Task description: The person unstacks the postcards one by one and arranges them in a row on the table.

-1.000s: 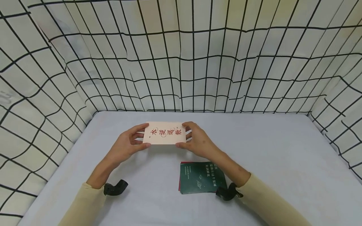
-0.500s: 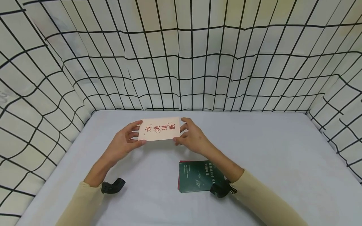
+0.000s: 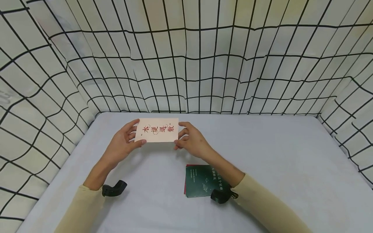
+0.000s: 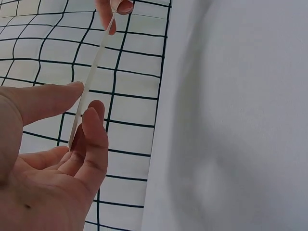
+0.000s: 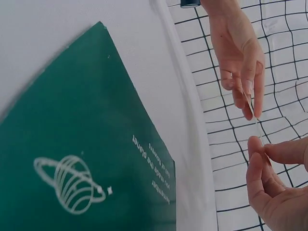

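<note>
A pale card [image 3: 157,130] with red characters is held up above the far part of the table, its printed face towards the head view. My left hand [image 3: 118,145] pinches its left end, thumb in front and fingers behind. At the other end, my right hand [image 3: 193,140] pinches the lower right corner between thumb and fingers. Seen from the left wrist, the card [image 4: 92,72] is a thin edge. Below my right forearm lies a green card [image 3: 198,181] with a planet drawing, a red edge showing under it; the forearm and wrist camera partly cover it.
A white cloth covers the table [image 3: 279,161]. White panels with a black grid [image 3: 204,71] rise along the back and both sides, close behind the held card. Black wrist cameras [image 3: 114,188] sit at both sleeve cuffs.
Both hands have carried the pale card left and slightly away. It tilted a little midway and is nearly level now. My right forearm covers more of the green card, which stays in place.
</note>
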`<action>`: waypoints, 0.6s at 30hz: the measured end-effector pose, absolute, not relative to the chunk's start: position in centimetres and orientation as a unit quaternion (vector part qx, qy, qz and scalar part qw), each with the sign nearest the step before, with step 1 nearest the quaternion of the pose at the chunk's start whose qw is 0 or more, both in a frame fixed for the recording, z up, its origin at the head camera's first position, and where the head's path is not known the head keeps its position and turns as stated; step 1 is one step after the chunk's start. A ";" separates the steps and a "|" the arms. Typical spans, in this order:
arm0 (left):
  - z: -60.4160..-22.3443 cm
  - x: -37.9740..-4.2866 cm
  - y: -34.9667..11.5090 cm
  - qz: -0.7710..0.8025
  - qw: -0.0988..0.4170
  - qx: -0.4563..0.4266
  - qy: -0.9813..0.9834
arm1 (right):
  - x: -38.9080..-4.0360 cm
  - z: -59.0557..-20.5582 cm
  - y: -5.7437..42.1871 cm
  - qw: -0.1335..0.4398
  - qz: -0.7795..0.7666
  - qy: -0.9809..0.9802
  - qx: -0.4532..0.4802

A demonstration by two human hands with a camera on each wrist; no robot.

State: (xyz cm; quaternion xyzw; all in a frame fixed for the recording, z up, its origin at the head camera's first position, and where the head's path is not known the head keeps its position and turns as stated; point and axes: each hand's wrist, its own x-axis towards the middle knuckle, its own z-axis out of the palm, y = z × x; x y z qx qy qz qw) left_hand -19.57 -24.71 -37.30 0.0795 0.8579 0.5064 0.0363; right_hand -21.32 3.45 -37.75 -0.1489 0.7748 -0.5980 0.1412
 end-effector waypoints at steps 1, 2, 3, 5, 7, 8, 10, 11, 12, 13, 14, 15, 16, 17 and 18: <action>-37.3 -19.6 -24.8 0.507 0.036 0.080 0.858 | -21.3 -37.7 3.3 0.141 -0.601 0.773 -0.147; -37.3 -19.6 -24.8 0.510 0.036 0.079 0.856 | -21.4 -37.7 3.2 0.140 -0.602 0.773 -0.146; -37.3 -19.6 -24.9 0.513 0.035 0.078 0.854 | -21.4 -37.7 3.1 0.140 -0.603 0.772 -0.145; -37.3 -19.6 -25.0 0.521 0.037 0.073 0.849 | -21.5 -37.7 2.9 0.140 -0.605 0.771 -0.141; -37.4 -19.6 -25.1 0.527 0.038 0.070 0.846 | -21.6 -37.8 2.7 0.141 -0.606 0.771 -0.138; -37.4 -19.6 -25.2 0.529 0.039 0.069 0.845 | -21.6 -37.8 2.6 0.141 -0.606 0.770 -0.137; -37.4 -19.7 -25.3 0.531 0.040 0.068 0.844 | -21.7 -37.8 2.4 0.141 -0.606 0.771 -0.135; -37.4 -19.7 -25.3 0.531 0.040 0.066 0.844 | -21.7 -37.8 2.3 0.141 -0.604 0.772 -0.135; -37.4 -19.7 -25.4 0.530 0.039 0.065 0.845 | -21.8 -37.9 2.2 0.141 -0.603 0.773 -0.136; -37.4 -19.7 -25.4 0.530 0.037 0.063 0.845 | -21.8 -37.9 2.1 0.141 -0.601 0.775 -0.137; -37.4 -19.7 -25.5 0.532 0.036 0.060 0.844 | -21.9 -37.9 2.1 0.141 -0.599 0.776 -0.139; -37.4 -19.7 -25.6 0.533 0.034 0.057 0.843 | -21.9 -38.0 2.0 0.140 -0.596 0.778 -0.140; -37.4 -19.7 -25.7 0.534 0.032 0.055 0.843 | -22.0 -38.0 1.9 0.140 -0.595 0.779 -0.140; -37.4 -19.8 -25.8 0.535 0.031 0.053 0.842 | -22.0 -38.0 1.8 0.140 -0.596 0.778 -0.142; -37.4 -19.8 -25.9 0.534 0.029 0.050 0.843 | -22.1 -38.0 1.7 0.141 -0.597 0.777 -0.141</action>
